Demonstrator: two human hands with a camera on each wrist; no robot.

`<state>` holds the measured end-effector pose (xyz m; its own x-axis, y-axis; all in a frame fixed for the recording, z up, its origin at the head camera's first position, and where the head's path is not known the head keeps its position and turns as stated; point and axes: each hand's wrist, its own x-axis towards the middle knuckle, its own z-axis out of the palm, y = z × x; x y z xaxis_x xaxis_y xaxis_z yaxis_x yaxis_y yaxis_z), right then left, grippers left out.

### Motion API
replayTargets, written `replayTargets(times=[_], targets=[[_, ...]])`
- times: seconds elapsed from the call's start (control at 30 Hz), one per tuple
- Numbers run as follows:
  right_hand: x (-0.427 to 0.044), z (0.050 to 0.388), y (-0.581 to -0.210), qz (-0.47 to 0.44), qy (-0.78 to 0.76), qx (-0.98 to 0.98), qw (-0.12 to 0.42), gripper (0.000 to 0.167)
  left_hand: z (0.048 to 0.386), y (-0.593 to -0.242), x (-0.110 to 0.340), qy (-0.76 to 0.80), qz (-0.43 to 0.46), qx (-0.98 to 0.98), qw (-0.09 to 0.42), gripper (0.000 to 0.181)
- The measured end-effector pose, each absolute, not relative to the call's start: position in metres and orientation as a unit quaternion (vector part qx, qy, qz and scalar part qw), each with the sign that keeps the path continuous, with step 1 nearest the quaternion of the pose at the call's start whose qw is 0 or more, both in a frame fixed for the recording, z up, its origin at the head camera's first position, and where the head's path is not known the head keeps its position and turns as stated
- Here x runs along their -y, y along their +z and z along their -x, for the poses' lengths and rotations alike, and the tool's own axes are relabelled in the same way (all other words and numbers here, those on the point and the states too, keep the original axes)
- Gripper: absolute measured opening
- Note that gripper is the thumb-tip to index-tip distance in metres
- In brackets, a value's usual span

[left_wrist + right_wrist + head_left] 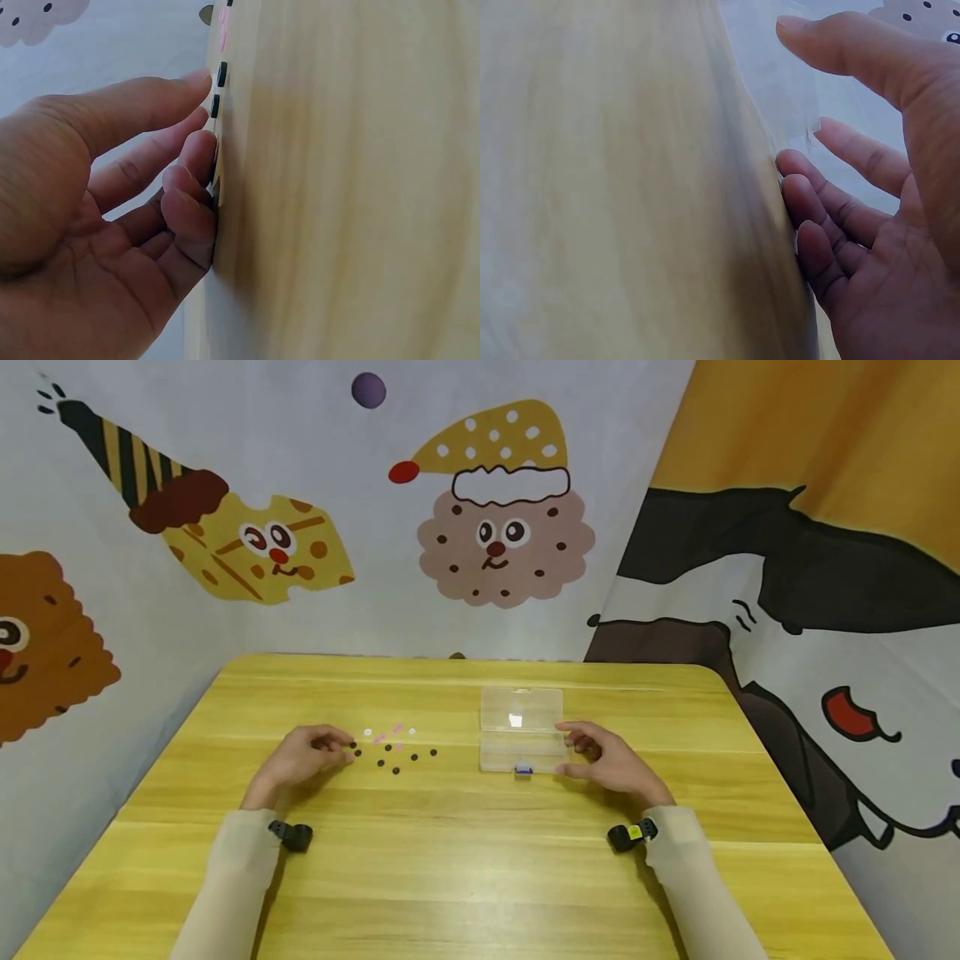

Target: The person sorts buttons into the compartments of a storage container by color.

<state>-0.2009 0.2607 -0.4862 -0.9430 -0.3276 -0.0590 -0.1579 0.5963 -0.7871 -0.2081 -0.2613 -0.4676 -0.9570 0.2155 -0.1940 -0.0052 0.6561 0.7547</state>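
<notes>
Small black discs (381, 763) lie scattered on the table, several of them, with a few pink pieces (398, 728) and white rings (412, 732) among them. At their left edge is my left hand (303, 753), its thumb and index finger apart beside the nearest black discs (215, 106). The other fingers curl loosely against the table, with nothing visible in them. A clear plastic box (521, 752) with a blue latch (523, 770) stands with its lid raised at the back. My right hand (606, 758) rests at the box's right side, thumb and index finger spread along it.
The wooden table (480, 877) stretches toward me in front of the discs and box. Behind it hangs a cloth (300, 410) printed with cartoon figures. Each wrist carries a small black camera (298, 837).
</notes>
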Motion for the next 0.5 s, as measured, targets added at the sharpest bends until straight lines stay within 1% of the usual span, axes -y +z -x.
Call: replayTargets(times=[0.2,0.5], targets=[[-0.2646,0.2011,-0.4879,0.135,-0.456,-0.873,0.109,0.07,0.2095,-0.4669,0.2576,0.403,-0.058,-0.904,0.128,0.03],[-0.266,0.2038,-0.4897,0.143,-0.469,-0.864,0.112,0.069,0.2085,-0.4681,0.2539,0.385,-0.052,-0.916,0.097,0.023]])
